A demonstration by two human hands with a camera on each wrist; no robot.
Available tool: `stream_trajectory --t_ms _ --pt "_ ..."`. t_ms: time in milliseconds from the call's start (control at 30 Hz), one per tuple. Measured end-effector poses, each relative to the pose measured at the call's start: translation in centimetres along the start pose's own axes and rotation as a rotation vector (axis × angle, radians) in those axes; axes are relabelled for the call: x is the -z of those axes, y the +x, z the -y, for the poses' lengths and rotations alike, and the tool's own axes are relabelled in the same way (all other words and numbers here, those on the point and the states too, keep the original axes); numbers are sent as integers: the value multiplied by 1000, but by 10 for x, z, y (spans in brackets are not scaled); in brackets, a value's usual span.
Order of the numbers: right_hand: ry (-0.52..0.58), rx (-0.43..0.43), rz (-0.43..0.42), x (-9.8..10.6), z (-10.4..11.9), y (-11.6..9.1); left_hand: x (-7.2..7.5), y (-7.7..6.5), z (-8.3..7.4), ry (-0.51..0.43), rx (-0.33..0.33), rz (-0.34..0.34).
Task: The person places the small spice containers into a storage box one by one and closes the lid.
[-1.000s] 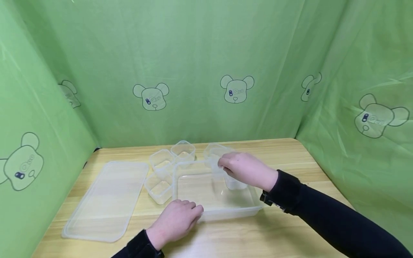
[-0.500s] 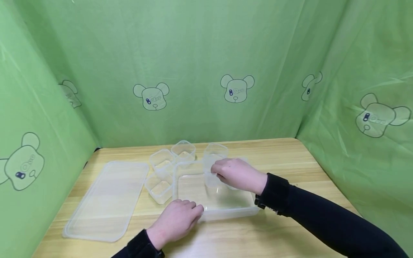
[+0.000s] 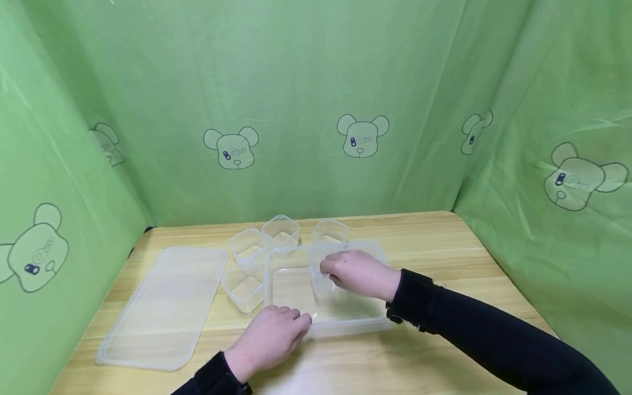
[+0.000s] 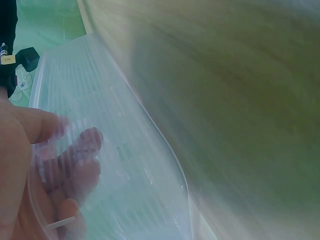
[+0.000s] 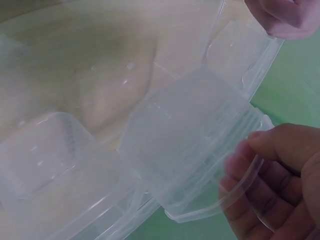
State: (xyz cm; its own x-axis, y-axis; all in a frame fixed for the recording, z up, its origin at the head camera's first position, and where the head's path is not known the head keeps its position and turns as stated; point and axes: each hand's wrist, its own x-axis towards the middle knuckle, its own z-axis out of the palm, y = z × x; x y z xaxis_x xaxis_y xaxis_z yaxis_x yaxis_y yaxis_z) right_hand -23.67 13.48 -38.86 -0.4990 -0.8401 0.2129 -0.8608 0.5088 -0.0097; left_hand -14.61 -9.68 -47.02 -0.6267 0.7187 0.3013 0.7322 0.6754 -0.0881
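A large clear plastic container lies on the table. My left hand grips its near wall, the fingers showing through the plastic in the left wrist view. Over the container's middle, my right hand pinches the rim of a small clear cup between thumb and fingers; part of that cup is hidden behind the hand in the head view. Inside the container's back right corner sits another small cup, also seen beside the held one in the right wrist view.
Left of the container stand a cup and, farther back, another cup. Behind it are a third cup and one more cup. A flat clear lid lies at the left. Green curtains enclose the table.
My right hand has moved left and slightly toward me with the held cup, uncovering the cup in the back right corner. My left hand has stayed in place.
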Motion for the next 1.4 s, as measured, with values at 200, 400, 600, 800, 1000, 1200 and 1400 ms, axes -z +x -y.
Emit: stream_trajectory --t_ms 200,400,600,800,1000,1200,1400 --pt "0 -2 25 -1 -2 2 0 0 0 -4 3 6" --pt "20 -18 57 0 -5 6 1 -1 -1 -9 4 8" --pt "35 -33 77 -2 -9 9 0 -1 -1 -1 2 6" --pt "56 -5 92 -9 -15 11 0 -1 0 -3 7 14" --pt "102 -7 184 -16 -19 13 1 -2 0 0 2 13" --pt "144 -16 241 -18 -17 14 1 -2 0 -3 6 17" --pt "162 -26 273 -21 -18 13 1 -1 0 -12 7 20"
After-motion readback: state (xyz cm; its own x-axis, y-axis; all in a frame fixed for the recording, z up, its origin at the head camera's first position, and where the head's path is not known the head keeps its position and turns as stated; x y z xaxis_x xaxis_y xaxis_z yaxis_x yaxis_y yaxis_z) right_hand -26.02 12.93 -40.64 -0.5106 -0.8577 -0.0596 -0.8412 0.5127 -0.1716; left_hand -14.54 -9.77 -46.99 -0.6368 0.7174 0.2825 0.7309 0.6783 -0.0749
